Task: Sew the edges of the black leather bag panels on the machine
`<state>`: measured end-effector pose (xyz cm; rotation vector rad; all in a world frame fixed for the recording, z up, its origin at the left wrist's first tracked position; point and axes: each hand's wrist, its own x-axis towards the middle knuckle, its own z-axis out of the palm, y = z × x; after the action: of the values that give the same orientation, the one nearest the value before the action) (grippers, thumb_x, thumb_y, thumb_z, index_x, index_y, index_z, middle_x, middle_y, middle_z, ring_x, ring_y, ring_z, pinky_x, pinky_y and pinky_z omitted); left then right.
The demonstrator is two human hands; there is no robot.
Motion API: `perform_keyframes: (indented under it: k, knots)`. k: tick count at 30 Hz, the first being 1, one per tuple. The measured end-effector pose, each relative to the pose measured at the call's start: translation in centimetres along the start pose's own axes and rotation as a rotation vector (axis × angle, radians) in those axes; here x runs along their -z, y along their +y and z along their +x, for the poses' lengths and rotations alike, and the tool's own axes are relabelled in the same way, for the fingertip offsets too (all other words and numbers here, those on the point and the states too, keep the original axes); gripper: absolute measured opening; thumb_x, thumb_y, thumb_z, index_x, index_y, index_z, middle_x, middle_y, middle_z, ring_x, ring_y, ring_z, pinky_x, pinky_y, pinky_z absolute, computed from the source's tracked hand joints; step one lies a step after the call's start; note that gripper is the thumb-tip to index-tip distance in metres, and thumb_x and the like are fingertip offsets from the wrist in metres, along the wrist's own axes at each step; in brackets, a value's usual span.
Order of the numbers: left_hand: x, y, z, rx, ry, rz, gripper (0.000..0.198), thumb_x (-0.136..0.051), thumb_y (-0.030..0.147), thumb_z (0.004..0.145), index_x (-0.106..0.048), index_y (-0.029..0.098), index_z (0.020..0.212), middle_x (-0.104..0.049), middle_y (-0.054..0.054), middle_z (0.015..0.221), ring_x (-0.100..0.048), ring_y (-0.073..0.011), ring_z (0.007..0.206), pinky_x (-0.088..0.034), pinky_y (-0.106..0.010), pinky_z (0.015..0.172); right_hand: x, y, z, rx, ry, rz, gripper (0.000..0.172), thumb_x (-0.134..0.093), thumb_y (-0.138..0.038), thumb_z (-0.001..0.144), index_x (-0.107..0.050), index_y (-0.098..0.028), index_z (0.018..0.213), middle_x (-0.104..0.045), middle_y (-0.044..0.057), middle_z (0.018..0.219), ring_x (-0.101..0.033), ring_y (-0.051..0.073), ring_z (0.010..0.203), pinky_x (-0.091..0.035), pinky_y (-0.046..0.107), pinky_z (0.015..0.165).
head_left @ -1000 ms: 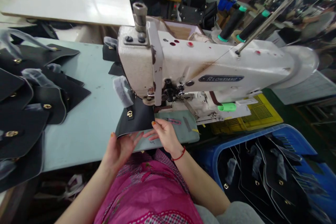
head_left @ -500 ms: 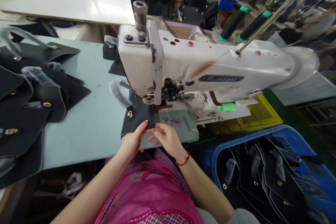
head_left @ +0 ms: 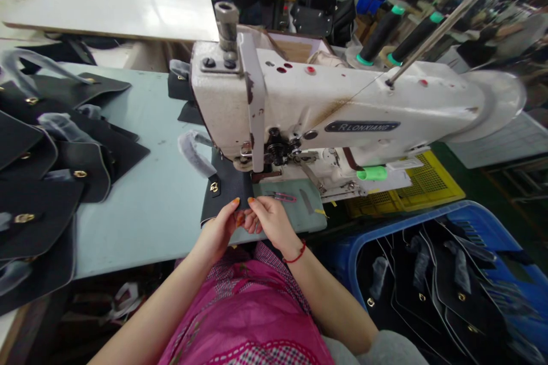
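A black leather bag panel [head_left: 229,185] lies under the head of the white sewing machine [head_left: 299,91]. It carries a gold ring fitting and a handle wrapped in clear plastic [head_left: 193,154]. My left hand [head_left: 220,227] pinches the panel's near edge, thumb on top and fingers curled beneath. Close beside it, my right hand [head_left: 270,219] grips the same edge near its right corner, thumb on top and fingers folded under. Pink-handled thread snips [head_left: 280,197] rest on the machine bed just beyond my right hand.
Several black bag panels [head_left: 38,194] with wrapped handles are piled on the table's left side. A blue basket [head_left: 355,245] at right holds more panels. Behind it lies a yellow crate [head_left: 440,179]. Black thread spools [head_left: 381,34] stand behind the machine.
My right hand has closed its loose fingers and brought its thumb onto the panel's edge next to my left thumb. My left hand stays on the panel, and the view has shifted slightly.
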<state>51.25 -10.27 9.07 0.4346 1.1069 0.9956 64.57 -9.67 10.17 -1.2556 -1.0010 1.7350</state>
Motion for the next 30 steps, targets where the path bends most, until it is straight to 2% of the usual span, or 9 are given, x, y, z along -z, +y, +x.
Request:
perform_keyframes:
  k: [3, 5, 9, 13, 18, 27, 30]
  knots:
    - [-0.1, 0.1, -0.1, 0.043, 0.001, -0.022, 0.047, -0.074, 0.052, 0.07, -0.05, 0.017, 0.051, -0.044, 0.003, 0.049, -0.041, -0.0104, 0.05, -0.039, -0.026, 0.053, -0.1, 0.1, -0.2, 0.044, 0.026, -0.005, 0.038, -0.054, -0.05, 0.089, -0.059, -0.016, 0.075, -0.061, -0.001, 0.054, -0.054, 0.008, 0.042, -0.037, 0.016, 0.04]
    - [-0.3, 0.1, -0.3, 0.041, 0.02, -0.013, 0.047, -0.077, 0.048, 0.069, -0.048, 0.017, 0.049, -0.042, 0.004, 0.049, -0.039, -0.0097, 0.049, -0.037, -0.026, 0.052, -0.1, 0.0, -0.4, 0.063, 0.043, -0.018, 0.035, -0.054, -0.048, 0.089, -0.059, -0.016, 0.075, -0.061, -0.002, 0.054, -0.054, 0.008, 0.042, -0.038, 0.017, 0.04]
    - [-0.9, 0.3, -0.7, 0.038, -0.026, -0.082, 0.044, -0.081, 0.044, 0.066, -0.052, 0.015, 0.05, -0.045, 0.003, 0.051, -0.041, -0.0093, 0.05, -0.039, -0.025, 0.052, 0.0, -0.5, -0.7, 0.092, 0.065, -0.044, 0.03, -0.056, -0.043, 0.088, -0.059, -0.016, 0.074, -0.061, -0.002, 0.055, -0.055, 0.008, 0.044, -0.04, 0.017, 0.042]
    - [-1.0, 0.5, -0.9, 0.065, 0.013, -0.133, 0.039, -0.087, 0.039, 0.06, -0.059, 0.012, 0.054, -0.051, 0.002, 0.053, -0.045, -0.0093, 0.052, -0.042, -0.023, 0.052, 0.0, -0.7, -0.9, 0.098, 0.07, -0.06, 0.028, -0.056, -0.04, 0.088, -0.057, -0.017, 0.072, -0.061, -0.002, 0.056, -0.055, 0.008, 0.045, -0.04, 0.017, 0.044]
    - [-0.6, 0.6, -0.5, 0.073, -0.023, -0.153, 0.031, -0.086, 0.034, 0.062, -0.066, 0.01, 0.06, -0.06, -0.003, 0.061, -0.055, -0.0122, 0.06, -0.048, -0.024, 0.058, -0.1, -0.4, -0.4, 0.087, 0.081, -0.046, 0.028, -0.057, -0.04, 0.088, -0.056, -0.017, 0.071, -0.061, -0.002, 0.056, -0.054, 0.008, 0.045, -0.04, 0.017, 0.044]
    - [-0.5, 1.5, 1.0, 0.047, -0.063, -0.111, 0.027, -0.083, 0.033, 0.065, -0.068, 0.011, 0.065, -0.065, -0.004, 0.066, -0.059, -0.0142, 0.065, -0.049, -0.025, 0.063, -0.1, -0.5, 1.3, 0.111, 0.087, -0.06, 0.031, -0.058, -0.042, 0.087, -0.055, -0.017, 0.069, -0.062, -0.001, 0.057, -0.054, 0.008, 0.045, -0.042, 0.018, 0.044]
    - [-0.3, 1.9, 1.6, 0.028, -0.056, -0.058, 0.027, -0.081, 0.033, 0.067, -0.066, 0.011, 0.064, -0.063, -0.003, 0.064, -0.057, -0.0127, 0.061, -0.047, -0.024, 0.061, -0.2, -0.7, 1.9, 0.121, 0.091, -0.061, 0.03, -0.056, -0.04, 0.088, -0.056, -0.017, 0.069, -0.062, -0.001, 0.057, -0.054, 0.008, 0.045, -0.041, 0.018, 0.044]
